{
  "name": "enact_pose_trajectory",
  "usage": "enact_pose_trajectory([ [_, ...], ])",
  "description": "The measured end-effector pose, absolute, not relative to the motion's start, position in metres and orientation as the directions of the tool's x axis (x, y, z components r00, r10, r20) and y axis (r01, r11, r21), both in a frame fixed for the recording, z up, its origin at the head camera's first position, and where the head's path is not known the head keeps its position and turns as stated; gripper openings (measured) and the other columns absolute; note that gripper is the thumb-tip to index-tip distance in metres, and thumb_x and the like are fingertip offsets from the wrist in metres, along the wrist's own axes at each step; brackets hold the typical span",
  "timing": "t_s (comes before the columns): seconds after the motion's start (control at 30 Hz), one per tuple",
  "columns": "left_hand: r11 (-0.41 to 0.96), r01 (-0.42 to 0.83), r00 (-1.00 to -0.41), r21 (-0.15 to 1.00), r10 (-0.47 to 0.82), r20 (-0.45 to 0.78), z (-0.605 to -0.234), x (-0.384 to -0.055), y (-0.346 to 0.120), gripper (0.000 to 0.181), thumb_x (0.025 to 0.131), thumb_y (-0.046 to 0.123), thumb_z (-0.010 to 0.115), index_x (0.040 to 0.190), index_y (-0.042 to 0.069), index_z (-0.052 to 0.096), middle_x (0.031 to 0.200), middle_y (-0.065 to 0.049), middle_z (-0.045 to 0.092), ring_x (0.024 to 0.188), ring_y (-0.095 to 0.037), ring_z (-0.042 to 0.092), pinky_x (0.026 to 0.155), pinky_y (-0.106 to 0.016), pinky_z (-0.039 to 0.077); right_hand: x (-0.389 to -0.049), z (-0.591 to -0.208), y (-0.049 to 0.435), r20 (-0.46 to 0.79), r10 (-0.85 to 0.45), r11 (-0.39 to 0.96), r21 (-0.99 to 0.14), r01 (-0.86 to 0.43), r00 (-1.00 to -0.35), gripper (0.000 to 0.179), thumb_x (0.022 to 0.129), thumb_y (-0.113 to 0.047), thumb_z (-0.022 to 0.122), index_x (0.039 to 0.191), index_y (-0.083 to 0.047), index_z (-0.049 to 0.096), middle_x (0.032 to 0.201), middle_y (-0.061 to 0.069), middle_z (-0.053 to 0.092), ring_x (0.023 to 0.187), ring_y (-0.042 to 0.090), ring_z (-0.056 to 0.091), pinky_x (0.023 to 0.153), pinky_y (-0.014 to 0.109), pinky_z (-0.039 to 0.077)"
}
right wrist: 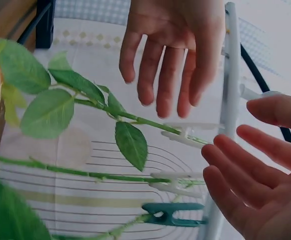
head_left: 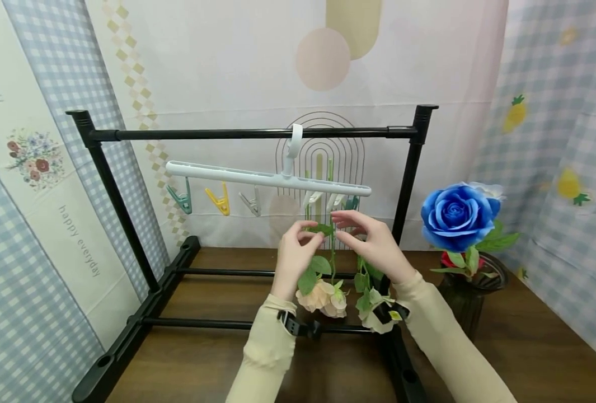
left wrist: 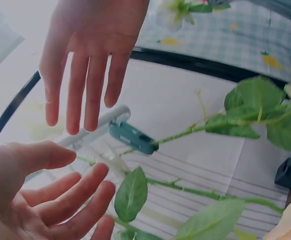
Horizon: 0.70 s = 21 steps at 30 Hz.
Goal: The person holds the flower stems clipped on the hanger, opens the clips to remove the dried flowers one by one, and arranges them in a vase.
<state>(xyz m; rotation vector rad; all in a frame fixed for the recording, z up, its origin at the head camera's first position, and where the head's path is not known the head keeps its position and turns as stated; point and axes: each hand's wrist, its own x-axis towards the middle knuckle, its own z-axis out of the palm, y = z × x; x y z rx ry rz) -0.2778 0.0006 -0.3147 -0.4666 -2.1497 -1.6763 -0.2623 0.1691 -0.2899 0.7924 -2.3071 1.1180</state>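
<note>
A light blue clip hanger (head_left: 257,178) hangs tilted from a black rack bar. Flower stems (right wrist: 110,176) hang head-down from its right part, held by white clips (right wrist: 180,184) and a dark teal clip (left wrist: 133,137). Peach roses (head_left: 318,296) and a cream flower (head_left: 375,316) are at the lower ends. My left hand (head_left: 296,249) is beside the stems, just below the clips, fingers loosely bent and apart. Facing it from the right is my right hand (head_left: 373,240), fingers spread. Both wrist views show bare palms with nothing gripped. A green leaf (right wrist: 131,145) hangs near the fingertips.
The black rack (head_left: 202,134) stands on a brown wooden table (head_left: 207,358), with low crossbars behind the hands. Teal (head_left: 182,198), yellow (head_left: 219,200) and grey (head_left: 251,202) clips hang on the left. A blue rose (head_left: 456,215) rises from a dark vase (head_left: 466,305) at right.
</note>
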Motion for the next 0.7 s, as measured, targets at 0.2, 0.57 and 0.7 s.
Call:
enact_pose_trajectory([
  [0.2,0.201,0.469,-0.871,0.860,-0.061,0.488,-0.313,-0.292,-0.010,0.032,0.084,0.020,0.061,0.113,0.008,0.056,0.094,-0.012,0.068,0.089,-0.021,0.063,0.077,-0.031,0.049,-0.289,-0.299,0.158,0.619,-0.245,0.434,-0.619,-0.655,-0.746,0.038,0.089,-0.031,0.054,0.124,-0.020,0.051,0.122,0.002,0.057,0.105,0.016,0.055,0.084,0.034,0.045],
  [0.57,0.224,0.417,-0.882,0.881,-0.135,0.452,-0.314,-0.311,-0.016,0.037,0.082,0.024,0.063,0.116,0.013,0.054,0.107,-0.009,0.063,0.102,-0.025,0.057,0.086,-0.036,0.047,-0.296,-0.277,0.127,0.533,-0.042,0.603,-0.661,-0.447,-0.845,0.038,0.086,-0.027,0.056,0.120,-0.010,0.056,0.107,0.009,0.066,0.093,0.023,0.064,0.079,0.036,0.051],
  [0.7,0.269,0.389,-0.894,0.881,-0.123,0.432,-0.317,-0.316,-0.018,0.042,0.081,0.030,0.064,0.118,0.013,0.054,0.110,-0.009,0.062,0.104,-0.027,0.055,0.089,-0.038,0.045,-0.302,-0.274,0.117,0.554,0.005,0.675,-0.616,-0.406,-0.832,0.040,0.085,-0.031,0.057,0.117,-0.008,0.059,0.100,0.010,0.068,0.088,0.023,0.066,0.074,0.037,0.052],
])
